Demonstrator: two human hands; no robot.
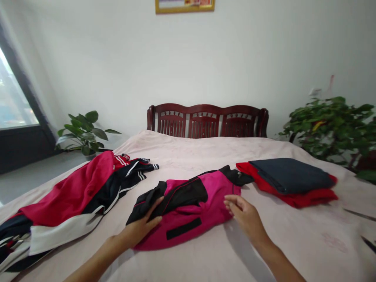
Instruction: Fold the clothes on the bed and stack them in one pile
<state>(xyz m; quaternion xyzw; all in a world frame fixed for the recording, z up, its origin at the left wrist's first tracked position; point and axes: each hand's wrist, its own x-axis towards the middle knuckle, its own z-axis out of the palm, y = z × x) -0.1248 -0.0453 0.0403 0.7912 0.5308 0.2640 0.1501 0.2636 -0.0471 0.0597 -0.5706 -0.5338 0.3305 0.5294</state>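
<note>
A pink and black jacket lies partly folded on the bed, its dark collar pointing toward the back right. My left hand rests on its left end, with thumb and forefinger apart against the black and pink cloth; the other fingers are hard to see. At the jacket's right edge, my right hand has its fingers curled together on the pink fabric. A short black strip runs across the near side of the jacket.
To the left lie loose red, navy and white garments. A folded dark blue garment sits on a folded red one at right. The pink bedsheet reaches a wooden headboard. Leafy plants flank the bed.
</note>
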